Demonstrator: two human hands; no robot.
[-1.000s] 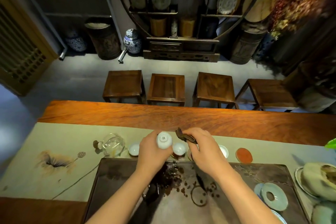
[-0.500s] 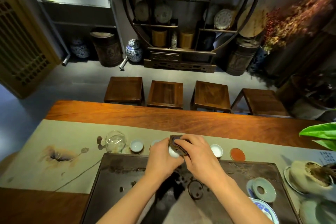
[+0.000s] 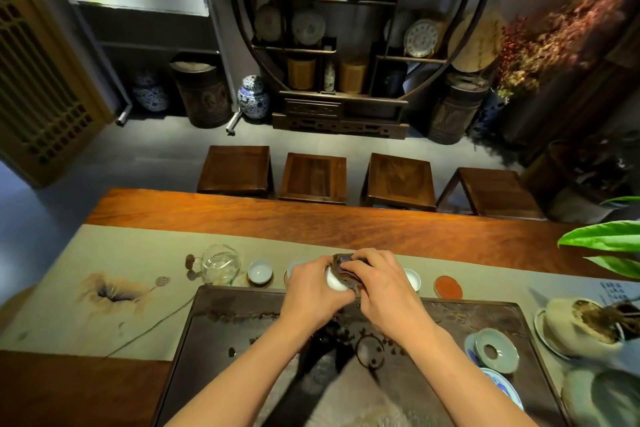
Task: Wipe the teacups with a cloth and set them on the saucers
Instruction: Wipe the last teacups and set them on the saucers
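Note:
My left hand (image 3: pixel 311 288) grips a small white teacup (image 3: pixel 335 282) above the far edge of the dark tea tray (image 3: pixel 242 340). My right hand (image 3: pixel 377 284) presses a dark brown cloth (image 3: pixel 343 265) against that cup, fingers curled round the cloth. Another white teacup (image 3: pixel 260 271) stands on a saucer to the left, and a third teacup (image 3: pixel 412 278) shows just right of my right hand. A bare round red saucer (image 3: pixel 448 287) lies further right. A cup rim (image 3: pixel 291 269) peeks out behind my left hand.
A glass pitcher (image 3: pixel 220 262) stands left of the cups on the beige runner (image 3: pixel 86 270). A pale strainer (image 3: pixel 496 350) and a bowl with tea leaves (image 3: pixel 581 326) sit at the right. Green leaves (image 3: pixel 602 239) reach in from the right edge. Several stools (image 3: pixel 313 177) line the far side.
The cloth, held apart from the upturned cup a second ago, now wraps against the cup between both hands. The camera tilted up, showing more of the shelf.

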